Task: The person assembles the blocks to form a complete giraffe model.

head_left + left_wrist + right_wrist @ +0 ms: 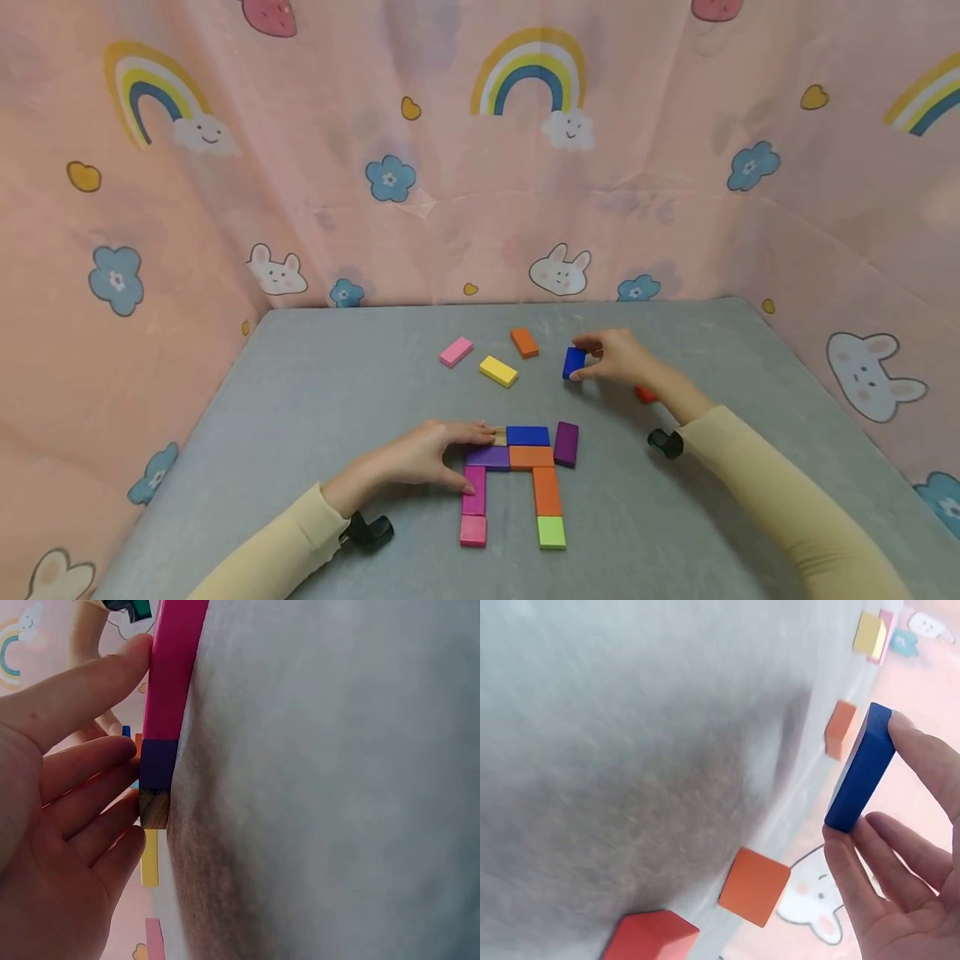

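Observation:
My right hand pinches a blue block by its two ends, thumb on one and fingers on the other. The block appears raised off the table. Over a flat arrangement of coloured blocks, my left hand has its thumb at a magenta block and its fingertips by a bare wooden block. That arrangement also has a violet block, another blue block, orange blocks, a pink block and a lime block. A dark purple block stands at its right side.
Behind the arrangement lie a loose pink block, a yellow block and an orange block. A red block is partly hidden by the right forearm. The grey table meets a patterned pink curtain.

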The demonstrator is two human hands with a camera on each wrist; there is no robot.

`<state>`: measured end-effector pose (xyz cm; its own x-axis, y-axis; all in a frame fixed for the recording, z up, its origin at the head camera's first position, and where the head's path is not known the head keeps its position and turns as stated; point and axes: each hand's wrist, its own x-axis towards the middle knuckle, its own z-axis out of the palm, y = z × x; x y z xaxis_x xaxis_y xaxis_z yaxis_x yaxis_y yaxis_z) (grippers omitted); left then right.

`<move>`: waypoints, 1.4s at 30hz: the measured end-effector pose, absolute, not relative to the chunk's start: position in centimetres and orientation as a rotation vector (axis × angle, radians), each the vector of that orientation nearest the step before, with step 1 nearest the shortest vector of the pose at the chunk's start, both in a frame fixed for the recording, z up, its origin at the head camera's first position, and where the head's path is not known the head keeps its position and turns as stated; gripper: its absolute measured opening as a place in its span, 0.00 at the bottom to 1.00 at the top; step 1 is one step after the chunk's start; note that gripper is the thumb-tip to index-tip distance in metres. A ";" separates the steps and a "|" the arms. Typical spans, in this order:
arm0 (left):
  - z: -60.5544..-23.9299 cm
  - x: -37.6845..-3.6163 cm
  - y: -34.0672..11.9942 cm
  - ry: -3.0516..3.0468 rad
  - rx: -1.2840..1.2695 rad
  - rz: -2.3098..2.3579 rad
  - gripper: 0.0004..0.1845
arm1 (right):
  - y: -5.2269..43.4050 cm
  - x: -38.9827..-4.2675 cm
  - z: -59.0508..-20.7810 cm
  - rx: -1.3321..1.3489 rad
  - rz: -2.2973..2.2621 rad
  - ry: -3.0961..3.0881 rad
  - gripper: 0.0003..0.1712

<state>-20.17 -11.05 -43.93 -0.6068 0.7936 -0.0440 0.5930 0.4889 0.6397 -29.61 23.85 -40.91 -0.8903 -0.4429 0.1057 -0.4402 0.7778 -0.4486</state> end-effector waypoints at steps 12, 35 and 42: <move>-43.8 -20.0 -10.9 2.402 1.157 0.832 0.35 | 23.5 -26.1 -41.6 -0.756 -0.785 2.940 0.36; -44.1 -20.1 -11.1 2.396 1.175 0.843 0.35 | 23.1 -24.0 -43.4 -0.774 -0.838 2.893 0.35; -44.1 -20.1 -11.0 2.386 1.150 0.859 0.35 | 23.3 -23.8 -43.6 -0.824 -0.852 2.870 0.35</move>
